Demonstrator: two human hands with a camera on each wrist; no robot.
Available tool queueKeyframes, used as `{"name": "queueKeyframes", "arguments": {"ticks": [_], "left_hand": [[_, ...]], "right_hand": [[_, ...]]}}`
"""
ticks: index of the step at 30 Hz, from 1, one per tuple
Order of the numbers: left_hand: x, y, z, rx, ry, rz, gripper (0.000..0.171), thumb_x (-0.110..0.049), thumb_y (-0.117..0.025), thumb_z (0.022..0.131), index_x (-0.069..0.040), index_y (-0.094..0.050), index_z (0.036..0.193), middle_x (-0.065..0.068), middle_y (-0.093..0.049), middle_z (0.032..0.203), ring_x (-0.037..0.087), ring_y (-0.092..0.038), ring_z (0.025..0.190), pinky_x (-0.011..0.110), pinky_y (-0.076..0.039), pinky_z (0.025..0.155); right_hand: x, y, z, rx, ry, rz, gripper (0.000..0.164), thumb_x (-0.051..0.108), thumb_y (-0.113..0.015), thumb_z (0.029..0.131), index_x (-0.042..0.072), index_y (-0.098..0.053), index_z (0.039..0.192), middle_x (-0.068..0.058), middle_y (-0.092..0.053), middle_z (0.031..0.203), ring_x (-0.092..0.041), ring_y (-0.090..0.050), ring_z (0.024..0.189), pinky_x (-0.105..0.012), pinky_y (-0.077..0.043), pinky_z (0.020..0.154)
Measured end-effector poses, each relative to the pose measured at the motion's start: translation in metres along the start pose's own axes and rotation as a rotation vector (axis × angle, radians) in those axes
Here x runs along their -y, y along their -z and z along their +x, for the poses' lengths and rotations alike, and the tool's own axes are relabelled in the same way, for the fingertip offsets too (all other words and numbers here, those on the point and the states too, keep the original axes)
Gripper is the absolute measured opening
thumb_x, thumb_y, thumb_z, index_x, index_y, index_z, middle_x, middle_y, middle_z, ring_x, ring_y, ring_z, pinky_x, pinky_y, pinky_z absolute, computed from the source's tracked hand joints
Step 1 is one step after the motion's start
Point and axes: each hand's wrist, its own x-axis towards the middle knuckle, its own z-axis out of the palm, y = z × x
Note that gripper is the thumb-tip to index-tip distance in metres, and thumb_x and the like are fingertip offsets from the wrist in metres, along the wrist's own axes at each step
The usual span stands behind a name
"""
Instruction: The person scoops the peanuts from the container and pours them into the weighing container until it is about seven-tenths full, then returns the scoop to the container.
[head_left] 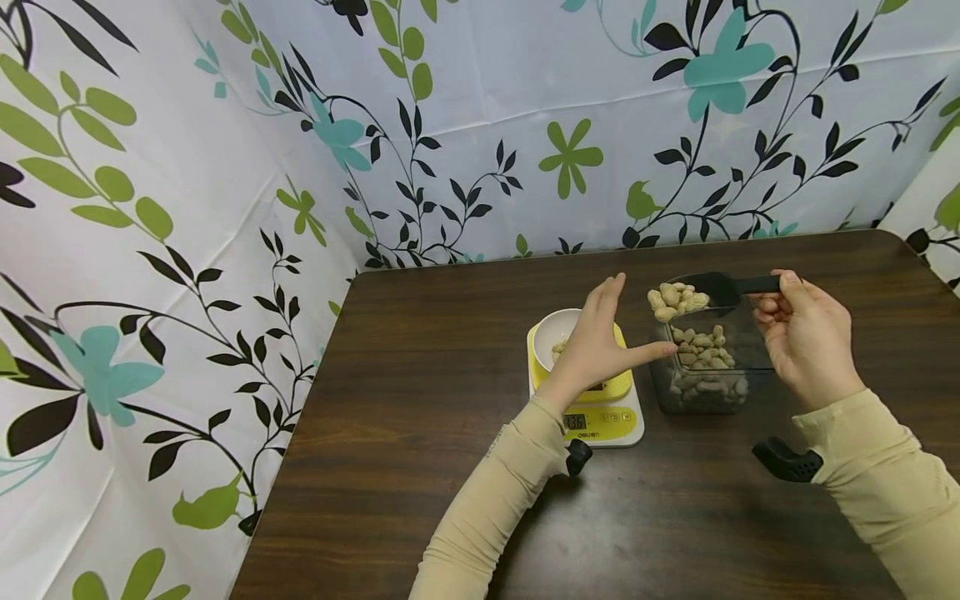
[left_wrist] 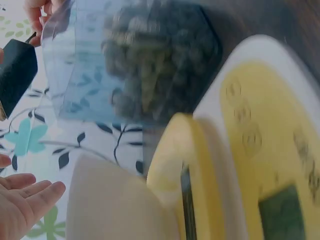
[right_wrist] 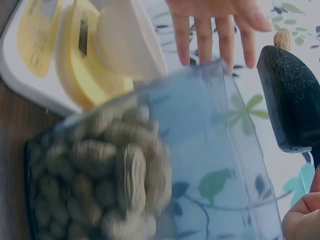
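Observation:
My right hand (head_left: pixel 810 337) grips the handle of a black scoop (head_left: pixel 718 289) heaped with unshelled peanuts (head_left: pixel 675 300). The scoop is raised over the back part of a clear plastic container (head_left: pixel 701 407), which holds more peanuts (head_left: pixel 703 348). In the right wrist view, a peanut (right_wrist: pixel 282 39) pokes above the edge of the scoop (right_wrist: pixel 290 100). My left hand (head_left: pixel 592 346) hovers over a white bowl (head_left: pixel 546 327), fingers extended, thumb spread toward the container, holding nothing. A few peanuts show inside the bowl, partly hidden by this hand. The bowl sits on a yellow-and-white kitchen scale (head_left: pixel 630 417).
The scale's lit display (head_left: pixel 575 422) faces the front, left of the container. Everything stands on a dark wooden table (head_left: pixel 390 433). A white cloth (head_left: pixel 480 108) printed with leaves and flowers hangs behind the table and along its left side.

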Motion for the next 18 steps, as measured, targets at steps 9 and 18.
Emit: {"name": "queueKeyframes", "arguments": {"ticks": [9, 18], "left_hand": [[0.024, 0.027, -0.004, -0.024, 0.044, 0.048, 0.104, -0.062, -0.070, 0.070, -0.038, -0.006, 0.149, -0.002, -0.014, 0.157, 0.022, -0.024, 0.143, 0.050, -0.036, 0.107], [0.049, 0.043, -0.013, -0.032, 0.108, -0.044, 0.101, -0.057, -0.073, 0.070, -0.037, -0.012, 0.149, -0.001, -0.019, 0.155, 0.023, -0.028, 0.141, 0.053, -0.034, 0.106]], "right_hand": [[-0.017, -0.024, 0.003, 0.009, -0.072, -0.078, 0.026, 0.019, -0.056, 0.091, 0.005, -0.044, 0.111, -0.003, -0.038, 0.094, -0.011, -0.039, 0.075, -0.021, -0.039, 0.061], [-0.028, -0.035, 0.006, 0.034, -0.116, -0.164, 0.030, 0.022, -0.058, 0.090, 0.006, -0.043, 0.110, -0.002, -0.043, 0.088, -0.009, -0.043, 0.074, -0.018, -0.041, 0.062]]}}
